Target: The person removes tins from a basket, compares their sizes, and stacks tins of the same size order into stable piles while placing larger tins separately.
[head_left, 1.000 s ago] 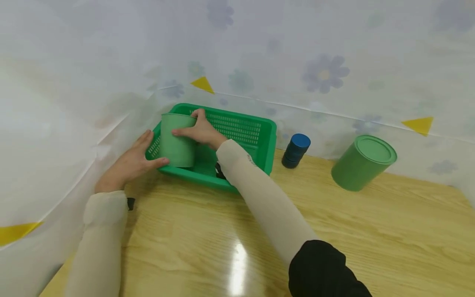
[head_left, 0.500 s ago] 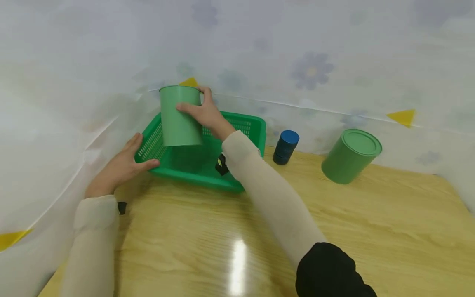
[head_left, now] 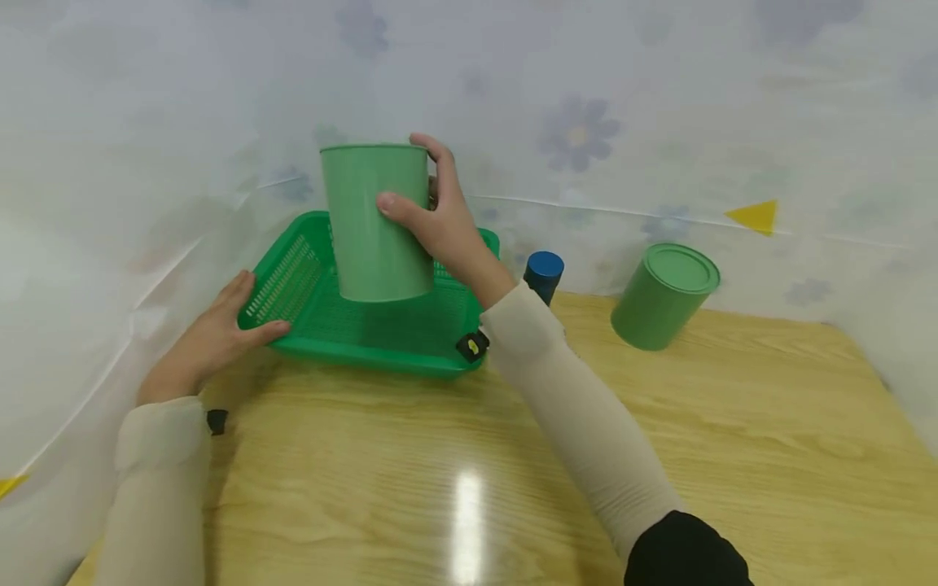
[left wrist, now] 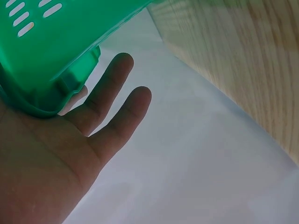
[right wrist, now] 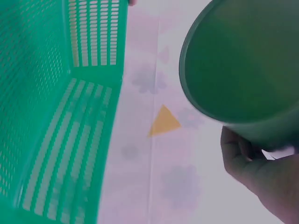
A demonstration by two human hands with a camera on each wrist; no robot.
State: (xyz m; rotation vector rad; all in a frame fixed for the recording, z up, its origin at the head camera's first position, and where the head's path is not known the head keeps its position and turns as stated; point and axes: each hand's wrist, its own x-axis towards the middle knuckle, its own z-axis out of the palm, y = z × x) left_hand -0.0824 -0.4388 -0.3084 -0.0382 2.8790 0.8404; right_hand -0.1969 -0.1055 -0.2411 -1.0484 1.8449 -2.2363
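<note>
My right hand (head_left: 450, 232) grips a light green canister (head_left: 359, 228) from its right side, thumb across the front. The canister is raised over a green plastic basket (head_left: 366, 358) with slotted walls. From below, the right wrist view shows the round dark green end of the canister (right wrist: 243, 60). My left hand (head_left: 205, 338) rests against the basket's left front corner, thumb along the front rim. In the left wrist view, its palm touches the corner while the fingers (left wrist: 122, 116) stretch out mostly straight.
To the right of the basket stands a slim blue cylinder (head_left: 545, 268), partly hidden behind my right sleeve. Another green canister (head_left: 659, 301) with a lid stands farther right, near the wall sheet. Wood-grain table (head_left: 352, 456) fills the front; a flower-patterned sheet (head_left: 623, 98) closes the back and left.
My right hand has lifted the canister up out of the basket and drawn it nearer. The left hand stays at the basket's corner; the head view has shifted right.
</note>
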